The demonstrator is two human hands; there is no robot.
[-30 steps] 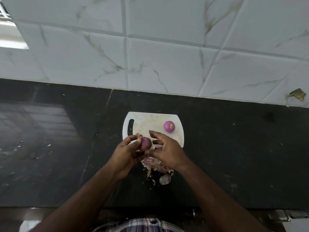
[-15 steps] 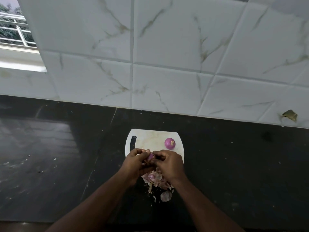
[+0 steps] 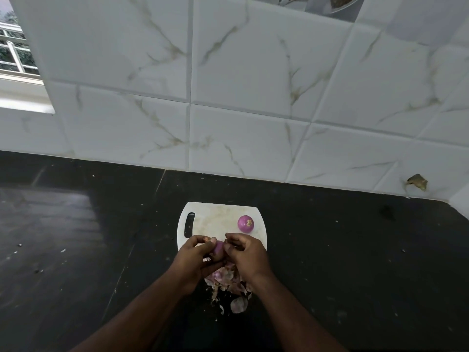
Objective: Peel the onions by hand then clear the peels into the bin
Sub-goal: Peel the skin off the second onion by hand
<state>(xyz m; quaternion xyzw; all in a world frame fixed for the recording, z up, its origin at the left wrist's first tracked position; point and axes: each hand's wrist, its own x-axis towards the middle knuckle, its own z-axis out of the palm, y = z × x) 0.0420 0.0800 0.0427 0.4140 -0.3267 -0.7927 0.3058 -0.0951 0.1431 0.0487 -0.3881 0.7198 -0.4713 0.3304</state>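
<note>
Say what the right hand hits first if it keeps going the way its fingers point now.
The right hand points its fingers left and slightly away, at the onion gripped by the left hand. It meets that onion first; its fingertips look already on it, though contact is hard to confirm.

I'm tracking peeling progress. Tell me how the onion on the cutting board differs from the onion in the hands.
The onion on the cutting board lies free and untouched; the onion in the hands is gripped by the left hand and right hand. The first shows whole, smooth and peeled; the second is mostly hidden by fingers. Both are small and purple.
</note>
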